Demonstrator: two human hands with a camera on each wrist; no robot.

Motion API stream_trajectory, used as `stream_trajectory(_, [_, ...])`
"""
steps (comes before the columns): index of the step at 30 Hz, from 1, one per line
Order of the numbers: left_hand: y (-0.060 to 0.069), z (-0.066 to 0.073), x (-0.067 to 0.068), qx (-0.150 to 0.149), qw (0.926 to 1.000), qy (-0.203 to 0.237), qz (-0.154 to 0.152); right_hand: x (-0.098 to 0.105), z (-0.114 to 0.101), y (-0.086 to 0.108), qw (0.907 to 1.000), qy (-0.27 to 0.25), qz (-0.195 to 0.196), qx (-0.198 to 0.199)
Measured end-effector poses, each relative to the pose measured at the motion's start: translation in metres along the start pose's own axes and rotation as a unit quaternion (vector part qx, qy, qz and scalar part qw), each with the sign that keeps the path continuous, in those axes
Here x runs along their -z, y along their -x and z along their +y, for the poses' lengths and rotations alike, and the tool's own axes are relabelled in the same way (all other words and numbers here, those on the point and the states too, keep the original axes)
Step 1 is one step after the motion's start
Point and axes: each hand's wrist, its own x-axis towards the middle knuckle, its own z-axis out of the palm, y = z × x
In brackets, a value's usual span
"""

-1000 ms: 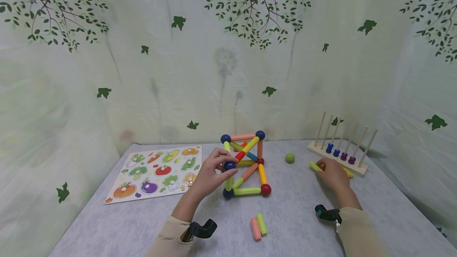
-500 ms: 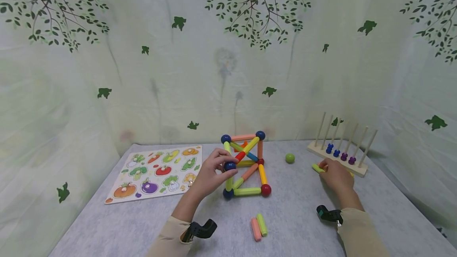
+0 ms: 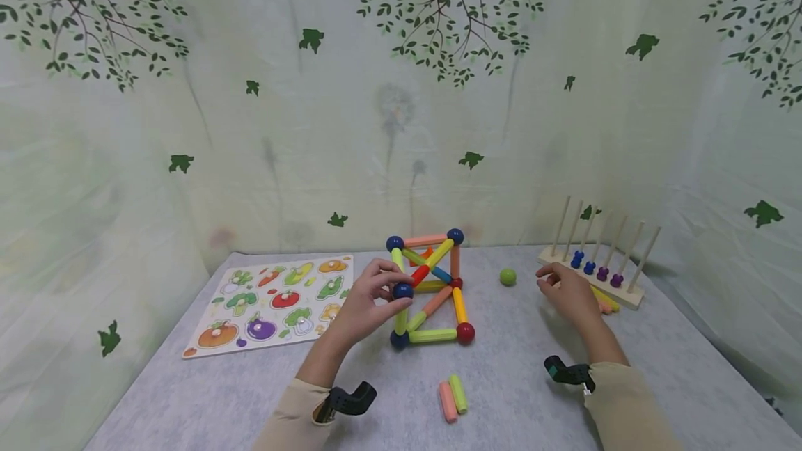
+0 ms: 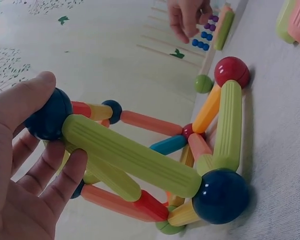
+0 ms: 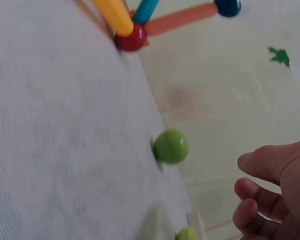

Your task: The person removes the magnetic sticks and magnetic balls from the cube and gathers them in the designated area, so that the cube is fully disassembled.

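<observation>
My left hand [image 3: 371, 301] pinches a dark blue ball [image 4: 49, 115] at the near upper corner of a magnetic stick-and-ball frame [image 3: 434, 335]. From that ball a ribbed lime stick [image 4: 132, 156] runs down to another blue ball [image 4: 221, 196] on the table. Green, red, orange, yellow and blue sticks make up the rest, joined by blue and red balls. Off to the right, my right hand [image 3: 573, 298] hovers above the table with loosely bent fingers and nothing between them. Yellow and pink sticks [image 3: 606, 300] lie just beyond it, partly hidden by the hand.
A green ball [image 3: 508, 277] lies between the frame and my right hand. Behind that hand stands a wooden peg board [image 3: 634, 296] with blue and purple bear-shaped pieces. Pink [image 3: 447, 402] and lime sticks [image 3: 459, 394] lie in front. A vegetable puzzle board [image 3: 207, 312] is at left.
My right hand has let go of the lime stick by the peg board and has lifted, moving slightly left. My left hand keeps its hold on the blue ball.
</observation>
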Motion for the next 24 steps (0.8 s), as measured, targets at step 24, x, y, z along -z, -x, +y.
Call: stream_trajectory(24, [0.0, 0.005, -0.012, 0.01, 0.9996, -0.003, 0.026, -0.059, -0.136, 0.035, 0.933, -0.329, -0.143, 0.028])
